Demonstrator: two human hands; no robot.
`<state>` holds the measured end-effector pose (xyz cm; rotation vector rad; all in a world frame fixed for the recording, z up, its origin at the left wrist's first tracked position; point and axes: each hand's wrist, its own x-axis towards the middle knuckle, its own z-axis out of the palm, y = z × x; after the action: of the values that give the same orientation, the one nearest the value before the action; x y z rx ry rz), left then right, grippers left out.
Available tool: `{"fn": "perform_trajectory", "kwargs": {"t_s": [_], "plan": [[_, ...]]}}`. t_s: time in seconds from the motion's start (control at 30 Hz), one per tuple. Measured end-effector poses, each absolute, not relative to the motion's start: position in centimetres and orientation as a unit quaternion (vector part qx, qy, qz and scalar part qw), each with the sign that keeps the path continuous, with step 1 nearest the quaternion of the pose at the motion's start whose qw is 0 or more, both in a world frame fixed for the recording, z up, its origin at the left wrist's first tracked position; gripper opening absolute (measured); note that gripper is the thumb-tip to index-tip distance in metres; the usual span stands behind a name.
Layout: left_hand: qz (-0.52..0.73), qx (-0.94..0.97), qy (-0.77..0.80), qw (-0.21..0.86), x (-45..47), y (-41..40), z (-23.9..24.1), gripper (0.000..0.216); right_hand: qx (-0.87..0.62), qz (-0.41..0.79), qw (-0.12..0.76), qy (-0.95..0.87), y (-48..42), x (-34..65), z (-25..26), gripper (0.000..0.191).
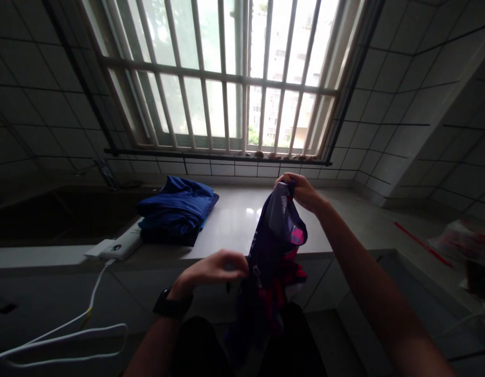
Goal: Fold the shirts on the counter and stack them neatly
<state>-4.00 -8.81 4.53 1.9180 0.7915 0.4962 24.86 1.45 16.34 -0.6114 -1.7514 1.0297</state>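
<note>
Purple and pink shirt (274, 251) hangs in the middle of the frame, pinched tight in the right hand (299, 191); the half-curled left hand (213, 268) is just beside it, grip hard to tell.

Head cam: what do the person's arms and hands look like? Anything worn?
Both forearms are bare, with no sleeves, and the left hand and right hand have no gloves. A black watch sits on the left wrist; the right wrist shows nothing worn.
</note>
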Motion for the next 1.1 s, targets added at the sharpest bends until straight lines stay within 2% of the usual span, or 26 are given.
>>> {"fn": "perform_trajectory", "kwargs": {"t_s": [0.07, 0.1, 0.17, 0.2, 0.33, 0.43, 0.6, 0.7, 0.77, 0.83, 0.9, 1.0, 1.03, 1.1], "plan": [[0.416, 0.736, 0.395, 0.359, -3.3, -7.5, 5.8, 0.039, -0.219, 0.471, 0.482, -0.706, 0.6, 23.5, 16.6, 0.044], [0.477, 0.715, 0.399, 0.32, -2.8, -6.8, 6.4, 0.052, -0.208, 0.489, 0.473, -0.702, 0.2, 22.8, 16.7, 0.045], [0.501, 0.716, 0.365, 0.322, -1.7, -5.6, 7.7, 0.08, -0.194, 0.518, 0.455, -0.698, -0.3, 21.7, 16.7, 0.047], [0.482, 0.726, 0.346, 0.348, -1.2, -5.3, 8.3, 0.084, -0.189, 0.531, 0.446, -0.695, -0.5, 21.3, 16.7, 0.047], [0.435, 0.724, 0.357, 0.399, -0.1, -4.9, 10.3, 0.053, -0.204, 0.577, 0.428, -0.666, -0.3, 20.7, 15.8, 0.04], [0.481, 0.719, 0.376, 0.334, -0.6, -5.0, 11.1, 0.04, -0.265, 0.613, 0.388, -0.635, 0.5, 21.4, 14.3, 0.036], [0.518, 0.709, 0.432, 0.204, -1.8, -4.7, 11.7, 0.027, -0.334, 0.677, 0.217, -0.619, 0.9, 23.6, 11.1, 0.049], [0.51, 0.708, 0.465, 0.149, -2.1, -4.5, 11.9, 0.02, -0.319, 0.64, 0.148, -0.683, 0.1, 24.7, 9.5, 0.047], [0.497, 0.711, 0.484, 0.118, -2.4, -4.5, 12.1, 0.018, -0.318, 0.582, 0.069, -0.745, -0.3, 25.4, 8.9, 0.047], [0.463, 0.723, 0.504, 0.091, -2.8, -4.6, 12.4, 0.015, -0.353, 0.51, 0.018, -0.784, -0.1, 26.2, 8.8, 0.038], [0.412, 0.739, 0.527, 0.077, -3.5, -4.5, 12.6, 0.013, -0.442, 0.407, 0.084, -0.795, 0.7, 27.2, 9.2, 0.022], [0.333, 0.752, 0.562, 0.088, -4.9, -3.9, 12.8, 0.02, -0.573, 0.242, 0.323, -0.714, 2.1, 28.7, 10.4, 0.013], [0.316, 0.751, 0.572, 0.093, -5.3, -3.6, 12.9, 0.023, -0.59, 0.229, 0.38, -0.674, 2.5, 29.0, 10.8, 0.014], [0.305, 0.746, 0.585, 0.09, -6.1, -2.8, 12.8, 0.028, -0.599, 0.294, 0.411, -0.621, 2.9, 29.2, 11.4, 0.012]]}}
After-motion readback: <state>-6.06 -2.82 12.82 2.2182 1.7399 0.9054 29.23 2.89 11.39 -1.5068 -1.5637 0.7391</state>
